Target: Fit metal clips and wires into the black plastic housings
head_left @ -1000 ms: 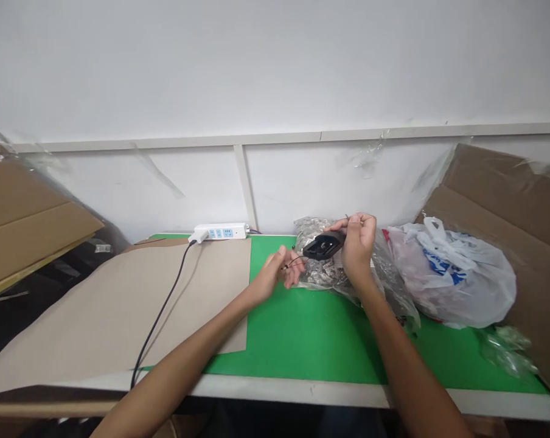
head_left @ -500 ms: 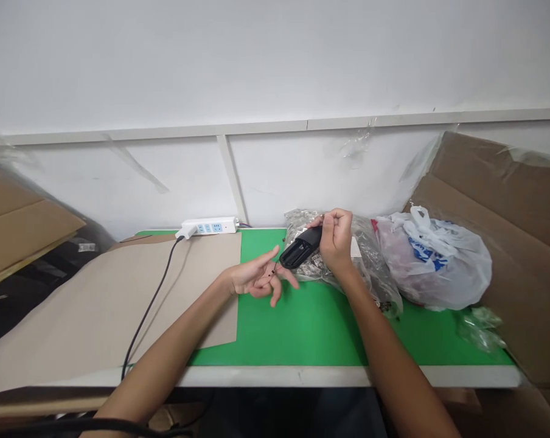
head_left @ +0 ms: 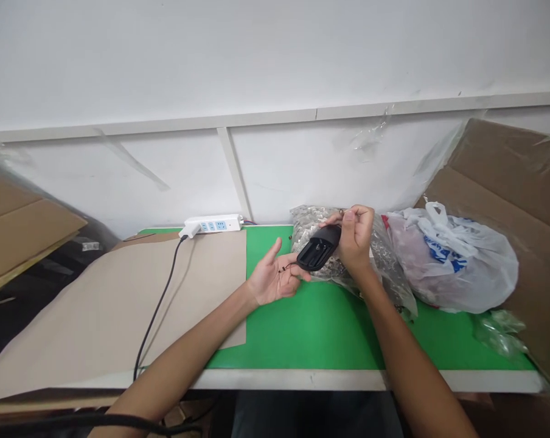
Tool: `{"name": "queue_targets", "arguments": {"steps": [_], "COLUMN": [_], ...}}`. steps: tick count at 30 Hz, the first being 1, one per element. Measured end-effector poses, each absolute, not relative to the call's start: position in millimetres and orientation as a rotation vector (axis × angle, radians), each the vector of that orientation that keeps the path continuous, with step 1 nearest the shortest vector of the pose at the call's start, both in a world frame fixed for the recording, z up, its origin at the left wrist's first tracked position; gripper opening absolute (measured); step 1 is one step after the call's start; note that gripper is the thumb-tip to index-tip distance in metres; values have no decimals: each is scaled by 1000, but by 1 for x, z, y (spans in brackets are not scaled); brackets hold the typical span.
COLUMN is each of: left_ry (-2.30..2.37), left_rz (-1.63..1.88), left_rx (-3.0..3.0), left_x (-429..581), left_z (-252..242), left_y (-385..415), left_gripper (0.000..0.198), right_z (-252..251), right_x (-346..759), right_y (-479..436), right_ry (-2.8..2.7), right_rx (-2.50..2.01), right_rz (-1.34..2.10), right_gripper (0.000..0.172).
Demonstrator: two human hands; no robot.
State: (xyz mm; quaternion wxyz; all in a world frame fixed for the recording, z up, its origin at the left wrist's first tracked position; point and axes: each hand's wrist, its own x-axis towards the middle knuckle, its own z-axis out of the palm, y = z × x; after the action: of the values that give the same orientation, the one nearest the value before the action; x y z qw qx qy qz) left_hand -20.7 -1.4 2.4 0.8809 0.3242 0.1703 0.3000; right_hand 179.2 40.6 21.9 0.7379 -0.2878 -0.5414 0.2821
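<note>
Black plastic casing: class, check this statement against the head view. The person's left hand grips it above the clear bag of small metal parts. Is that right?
No, the hand is wrong. The head view shows the right hand gripping the black plastic casing above the clear bag of small metal parts. The left hand lies open beside it.

The black plastic casing (head_left: 318, 252) looks matt and smooth. The clear plastic bag (head_left: 309, 222) is glossy, and the sheet of brown paper (head_left: 120, 310) is matt.
</note>
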Motion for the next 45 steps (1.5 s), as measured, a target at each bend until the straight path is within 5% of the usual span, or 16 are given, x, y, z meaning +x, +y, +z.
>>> {"name": "queue_targets", "arguments": {"steps": [5,10,17,27,40,45], "left_ry": [411,294,144,532,751,793], "left_rz": [710,483,392,698,1015,1069], "left_rx": [518,507,601,701,1054,1103], "left_x": [-11,4,5,-6,-6,-12], "left_z": [6,-22,-26,8,4,6], "left_y": [-13,-33,-37,-14,3,8], "left_gripper": [56,88,104,49,65,71], "right_z": [19,17,20,13,27,34], "right_x": [182,180,179,182,185,173], "right_y": [42,44,44,45,44,34], "right_ry": [-1178,-1095,-1088,-1351,-1273,-1308], "right_rx": [-665,-662,-672,-743,-976,-947], "right_rz": [536,565,568,513,440,778], "right_gripper": [38,37,38,34,33,34]}}
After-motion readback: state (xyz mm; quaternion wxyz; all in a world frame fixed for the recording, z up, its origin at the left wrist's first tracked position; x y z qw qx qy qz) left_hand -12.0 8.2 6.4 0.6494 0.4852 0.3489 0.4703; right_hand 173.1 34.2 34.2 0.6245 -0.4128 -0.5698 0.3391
